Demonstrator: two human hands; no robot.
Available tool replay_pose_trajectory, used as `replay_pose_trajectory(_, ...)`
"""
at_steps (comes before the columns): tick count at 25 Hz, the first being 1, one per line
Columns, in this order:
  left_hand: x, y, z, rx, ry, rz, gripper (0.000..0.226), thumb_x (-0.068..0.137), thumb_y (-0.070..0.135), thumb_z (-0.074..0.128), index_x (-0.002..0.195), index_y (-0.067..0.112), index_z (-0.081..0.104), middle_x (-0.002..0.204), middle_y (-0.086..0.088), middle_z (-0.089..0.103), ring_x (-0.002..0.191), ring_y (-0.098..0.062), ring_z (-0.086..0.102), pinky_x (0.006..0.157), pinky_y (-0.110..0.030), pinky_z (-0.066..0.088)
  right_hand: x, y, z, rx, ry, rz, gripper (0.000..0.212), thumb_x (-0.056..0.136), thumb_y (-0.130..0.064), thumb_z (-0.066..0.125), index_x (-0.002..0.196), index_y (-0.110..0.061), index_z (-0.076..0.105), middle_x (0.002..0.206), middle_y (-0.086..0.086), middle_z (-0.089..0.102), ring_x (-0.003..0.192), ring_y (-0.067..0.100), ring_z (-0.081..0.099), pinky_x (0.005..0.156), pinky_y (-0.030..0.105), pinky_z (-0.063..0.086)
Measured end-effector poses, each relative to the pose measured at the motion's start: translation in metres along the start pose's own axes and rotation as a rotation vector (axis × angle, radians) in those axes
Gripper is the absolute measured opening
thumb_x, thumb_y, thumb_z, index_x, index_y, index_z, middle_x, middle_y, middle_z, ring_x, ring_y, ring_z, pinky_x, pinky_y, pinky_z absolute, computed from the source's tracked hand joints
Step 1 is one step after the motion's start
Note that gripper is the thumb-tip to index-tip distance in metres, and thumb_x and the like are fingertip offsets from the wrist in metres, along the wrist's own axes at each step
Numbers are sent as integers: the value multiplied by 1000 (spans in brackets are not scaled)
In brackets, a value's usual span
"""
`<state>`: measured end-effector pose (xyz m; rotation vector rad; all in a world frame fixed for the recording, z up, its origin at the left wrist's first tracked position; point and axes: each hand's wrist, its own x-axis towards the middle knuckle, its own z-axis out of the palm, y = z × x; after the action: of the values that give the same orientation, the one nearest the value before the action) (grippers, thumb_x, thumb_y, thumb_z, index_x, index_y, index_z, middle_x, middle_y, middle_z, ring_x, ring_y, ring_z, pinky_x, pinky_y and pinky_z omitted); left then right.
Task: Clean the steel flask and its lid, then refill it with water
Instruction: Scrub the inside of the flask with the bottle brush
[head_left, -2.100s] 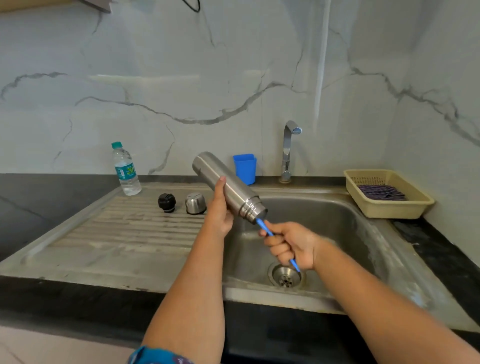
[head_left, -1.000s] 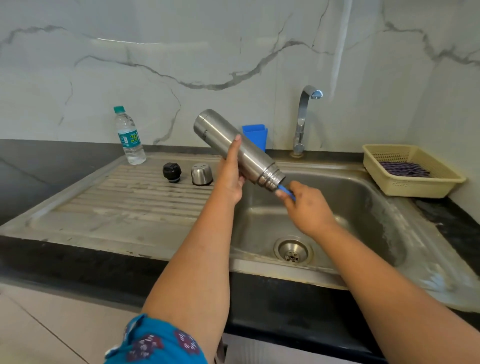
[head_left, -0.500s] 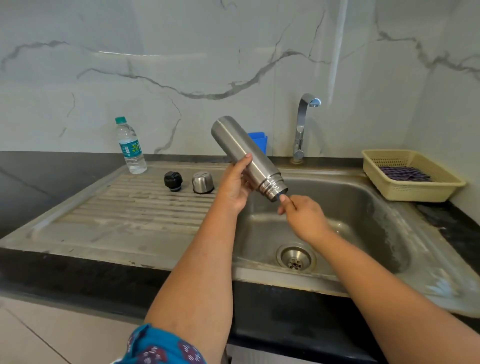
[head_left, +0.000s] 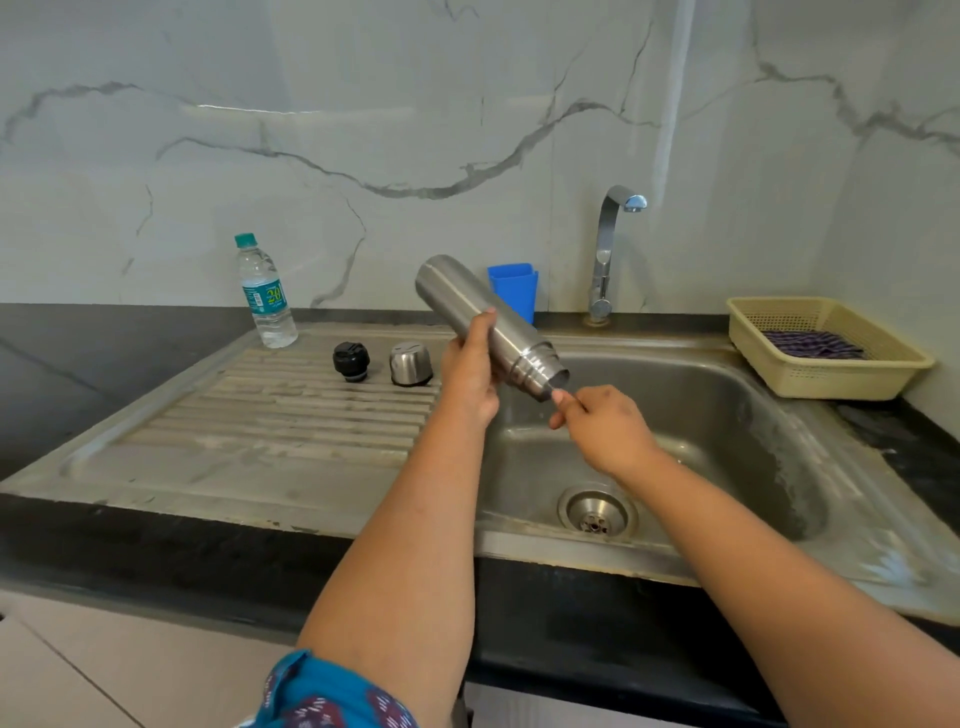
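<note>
Cylindrical brushed-steel flask (head_left: 483, 317) is being held in the air over the left edge of the sink basin, tilted, its base pointing up and left, its open threaded mouth pointing down and right. Left hand (head_left: 470, 371) is wrapping the flask's lower body from the near side, thumb lying up along the steel; that grip is clenched around the flask. Right hand (head_left: 605, 428) is sitting just below the mouth, fingers curled into a fist with the fingertips touching the rim; whatever this grip is grasping is hidden inside the fist, so I cannot tell.

Small domed steel cap (head_left: 411, 364) and black plastic stopper lid (head_left: 351, 360) are standing side by side on the ribbed steel draining board (head_left: 270, 415), just left of the left hand, apart from each other. Clear plastic water bottle with a green cap (head_left: 264, 293) is standing upright at the board's far left corner.

Stainless steel sink basin (head_left: 727, 415) is lying under both hands, round drain (head_left: 597, 512) at the near side. Curved chrome tap (head_left: 608, 249) is rising behind the basin; a blue plastic holder (head_left: 517, 288) is standing left of it, partly behind the flask. Beige perforated plastic basket (head_left: 826, 371) is sitting on the black bench (head_left: 78, 374) to the right, holding a dark striped cloth (head_left: 813, 344).
</note>
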<state>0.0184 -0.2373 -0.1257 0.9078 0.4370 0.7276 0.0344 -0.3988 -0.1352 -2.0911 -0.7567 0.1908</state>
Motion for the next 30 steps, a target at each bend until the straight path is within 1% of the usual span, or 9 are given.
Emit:
replay_pose_trajectory(3,-1,-2,6,-20,-40,26,47,86,29,70,123,3,56,112,-15,68,100,-26,68,88,-40,57,-4,-6,-7,907,-300,399,33,101,-31,45,82,-8,60,51,-7,31,37,5,23,35,18,18)
replay_pose_trajectory(6,4,5,0,-108,-56,67,31,88,29,68,110,7,60,102,-12,68,97,-25,67,92,-43,54,-6,-7,-24,1320,-565,575,30,99,-28,45,83,-6,57,52,-8,28,34,3,24,30,14,19)
replay_pose_trajectory(8,2,3,2,-87,-89,66,27,91,28,64,108,9,60,101,-12,68,97,-24,66,92,-43,53,-5,-4,-22,1025,-461,470,33,99,-32,46,83,-6,58,54,-4,33,38,7,29,34,18,25)
replay_pose_trajectory(11,-5,-3,7,-8,-30,71,38,90,28,65,121,8,56,112,-12,68,99,-22,67,89,-39,56,2,9,-14,-141,66,-54,31,91,-39,60,95,-9,58,81,5,56,69,20,52,62,32,46)
replay_pose_trajectory(17,2,3,-2,-167,133,117,38,90,28,68,118,7,55,116,-13,67,98,-21,68,79,-33,57,1,-3,-22,-793,355,-255,28,101,-38,39,102,-15,55,92,3,61,79,24,56,58,33,40)
replay_pose_trajectory(19,3,2,-4,-165,126,104,31,90,29,68,111,10,57,114,-12,67,99,-22,68,77,-33,57,3,-2,-10,-443,193,-99,30,103,-33,36,100,-12,57,89,6,60,72,24,55,56,30,37)
replay_pose_trajectory(23,1,4,-3,-172,-35,90,32,92,33,64,112,9,59,108,-14,68,102,-27,66,95,-44,53,0,8,-15,939,-395,391,30,103,-29,41,91,-8,59,59,-3,38,41,5,25,35,17,22)
replay_pose_trajectory(28,2,-1,0,-37,104,152,33,86,29,72,111,12,59,111,-9,69,101,-22,68,92,-43,55,8,14,-14,-463,150,-146,28,97,-41,50,95,-14,56,77,3,56,68,23,49,58,31,39)
replay_pose_trajectory(30,3,0,-3,-113,52,123,27,90,30,66,109,13,59,108,-9,69,101,-22,66,95,-41,53,8,3,-12,-386,137,-175,28,99,-37,46,88,-15,58,69,0,50,62,22,47,51,28,34)
